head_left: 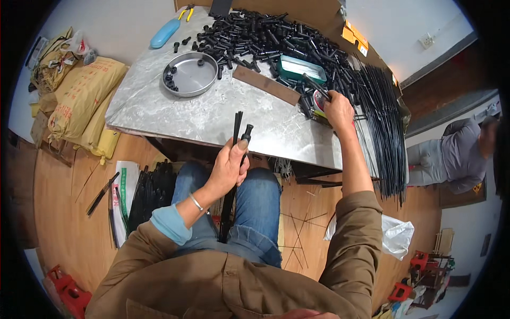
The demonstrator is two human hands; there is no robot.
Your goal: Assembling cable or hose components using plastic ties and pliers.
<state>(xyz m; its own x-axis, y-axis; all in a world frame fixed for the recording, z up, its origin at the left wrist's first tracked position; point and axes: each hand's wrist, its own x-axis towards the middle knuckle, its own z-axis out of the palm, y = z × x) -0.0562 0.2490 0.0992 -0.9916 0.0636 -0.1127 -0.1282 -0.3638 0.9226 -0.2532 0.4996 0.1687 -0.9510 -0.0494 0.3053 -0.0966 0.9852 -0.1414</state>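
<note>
My left hand (229,166) is closed round a bundle of thin black rods (237,125) above my lap. Its thumb presses on a short black tubular fitting (248,131) with a flared end, upright beside the rods. Over the table's right side, my right hand (340,110) is closed on a dark stick-like tool (314,84), whose exact kind I cannot make out. Just below that tool stands a small round can (319,101), partly hidden by my fingers. Next to it, a green tray (301,69) holds pale, thin pieces.
Black tubular fittings (255,37) are heaped at the back of the grey table (143,98). A round metal pan (183,87), a brown strip (265,85) and a blue case (165,33) lie nearer. Long black rods (382,122) overhang the right edge. Another person (459,151) is at far right.
</note>
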